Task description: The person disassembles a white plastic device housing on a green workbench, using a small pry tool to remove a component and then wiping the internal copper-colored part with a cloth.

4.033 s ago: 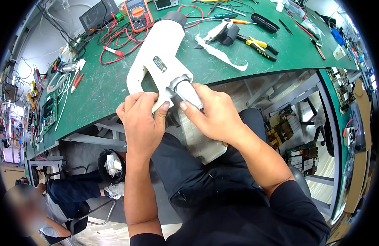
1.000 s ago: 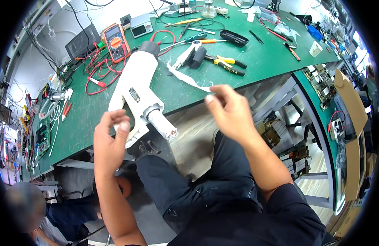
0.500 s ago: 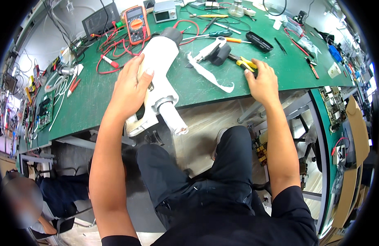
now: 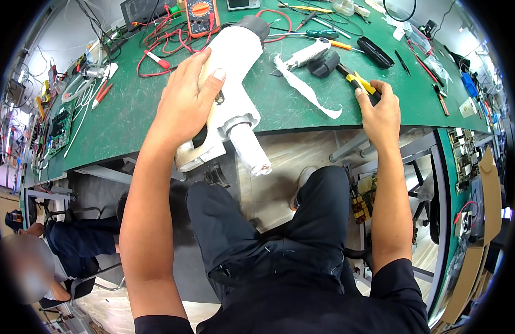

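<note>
A white handheld appliance housing lies on the green bench, its dark grey round end pointing away from me. From its near end a white wrapped tube sticks out past the bench edge. My left hand holds the housing from its left side, thumb over the top. On the right, my right hand has thumb and fingers closed on the handles of yellow-and-black pliers, which rest on the bench with their jaws pointing away to the left. A crumpled white strip lies between the hands.
Beyond the strip are a utility knife, a dark curved piece and a black case. An orange multimeter with tangled red leads stands behind the housing. A seated person is at the lower left.
The whole view has shifted, so the bench items appear farther right and higher. Both hands keep their places on the housing and the pliers.
</note>
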Tool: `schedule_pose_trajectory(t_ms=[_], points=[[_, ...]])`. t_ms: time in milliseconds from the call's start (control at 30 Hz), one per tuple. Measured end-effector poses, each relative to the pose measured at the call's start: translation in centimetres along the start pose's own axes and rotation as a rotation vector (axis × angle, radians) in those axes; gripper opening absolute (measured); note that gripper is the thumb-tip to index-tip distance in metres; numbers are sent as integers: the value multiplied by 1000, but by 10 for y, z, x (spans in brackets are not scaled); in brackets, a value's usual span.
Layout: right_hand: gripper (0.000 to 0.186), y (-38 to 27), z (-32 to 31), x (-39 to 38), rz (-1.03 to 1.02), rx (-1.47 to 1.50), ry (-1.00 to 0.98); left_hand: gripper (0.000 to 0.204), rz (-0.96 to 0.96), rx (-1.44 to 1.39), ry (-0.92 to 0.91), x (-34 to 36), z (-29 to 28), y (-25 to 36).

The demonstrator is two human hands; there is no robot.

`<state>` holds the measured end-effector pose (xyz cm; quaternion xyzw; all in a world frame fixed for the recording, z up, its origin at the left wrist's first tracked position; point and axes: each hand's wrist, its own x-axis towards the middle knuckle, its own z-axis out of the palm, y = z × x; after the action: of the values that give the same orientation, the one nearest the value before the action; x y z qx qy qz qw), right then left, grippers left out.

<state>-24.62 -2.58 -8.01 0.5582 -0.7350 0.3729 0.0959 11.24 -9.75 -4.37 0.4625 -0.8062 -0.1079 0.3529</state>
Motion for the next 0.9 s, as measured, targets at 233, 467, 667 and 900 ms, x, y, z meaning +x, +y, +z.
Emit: schedule_pose_trajectory(t_ms=[233, 467, 667, 900], points=[[45, 1, 2, 1, 28, -12, -2, 67, 2, -10, 12, 0, 1, -2], [43, 3, 2, 1, 7, -44, -13, 69, 6, -2, 34, 1, 4, -6], [42, 4, 2, 1, -8, -63, -9, 70, 11, -17, 40, 0, 4, -7], [41, 2, 2, 2, -16, -63, -11, 71, -3, -3, 46, 0, 5, -7]])
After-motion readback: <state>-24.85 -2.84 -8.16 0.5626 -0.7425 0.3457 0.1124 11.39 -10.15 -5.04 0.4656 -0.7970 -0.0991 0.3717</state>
